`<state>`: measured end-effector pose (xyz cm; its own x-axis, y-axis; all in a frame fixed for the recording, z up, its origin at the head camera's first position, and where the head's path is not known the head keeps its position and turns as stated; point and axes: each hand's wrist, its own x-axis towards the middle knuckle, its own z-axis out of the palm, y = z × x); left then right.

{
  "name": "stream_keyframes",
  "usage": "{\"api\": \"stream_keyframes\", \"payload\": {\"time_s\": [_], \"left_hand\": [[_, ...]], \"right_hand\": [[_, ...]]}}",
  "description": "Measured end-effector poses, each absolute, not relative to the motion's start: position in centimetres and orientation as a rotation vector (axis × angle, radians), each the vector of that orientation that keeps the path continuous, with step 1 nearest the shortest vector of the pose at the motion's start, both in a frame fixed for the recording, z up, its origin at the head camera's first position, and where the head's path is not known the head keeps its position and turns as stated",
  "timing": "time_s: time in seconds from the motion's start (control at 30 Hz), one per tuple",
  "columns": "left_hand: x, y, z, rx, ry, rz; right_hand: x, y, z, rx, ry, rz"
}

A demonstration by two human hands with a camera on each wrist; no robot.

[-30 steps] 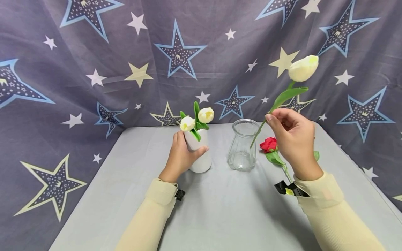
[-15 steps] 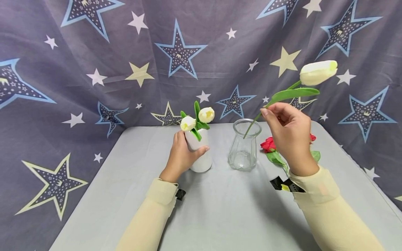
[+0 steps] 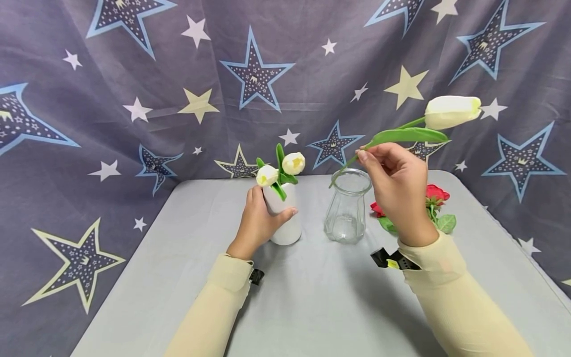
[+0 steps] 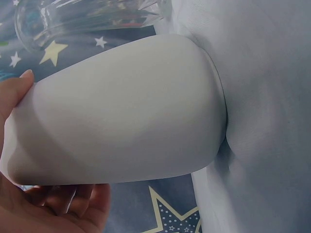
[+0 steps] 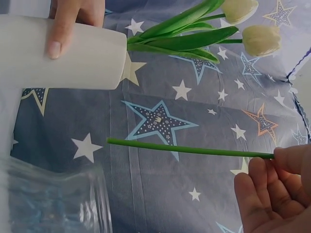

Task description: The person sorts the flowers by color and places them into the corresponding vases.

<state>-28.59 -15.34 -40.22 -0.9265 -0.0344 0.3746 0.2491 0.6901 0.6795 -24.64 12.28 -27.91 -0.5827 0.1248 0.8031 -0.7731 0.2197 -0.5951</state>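
My left hand (image 3: 263, 220) grips a white vase (image 3: 285, 225) that stands on the table, thumb in front and fingers behind. Two white tulips (image 3: 280, 171) with green leaves stand in that vase. Between finger and thumb my right hand (image 3: 397, 188) pinches the stem of another white tulip (image 3: 451, 112). This flower leans, its head up to the right and its stem end pointing down-left. In the right wrist view the bare green stem (image 5: 189, 150) lies clear of both vases. A glass vase (image 3: 345, 213) stands between my hands, nothing in it.
Two red roses, one with its bloom (image 3: 437, 193) in plain sight, lie on the grey table (image 3: 294, 307) behind my right hand, which partly covers them. A star-patterned cloth (image 3: 178, 119) hangs behind the table.
My right hand has moved left with the tulip, which now leans more to the right. The stem end has passed leftward over the glass vase. The left hand holds still.
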Motion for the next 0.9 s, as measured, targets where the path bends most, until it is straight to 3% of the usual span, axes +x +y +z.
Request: {"api": "stream_keyframes", "payload": {"time_s": [0.9], "left_hand": [[-28.6,-15.4,-40.2,-0.206,-2.524,-1.093]], "right_hand": [[-25.6,9.7,-27.1,0.690,-1.705,1.521]]}}
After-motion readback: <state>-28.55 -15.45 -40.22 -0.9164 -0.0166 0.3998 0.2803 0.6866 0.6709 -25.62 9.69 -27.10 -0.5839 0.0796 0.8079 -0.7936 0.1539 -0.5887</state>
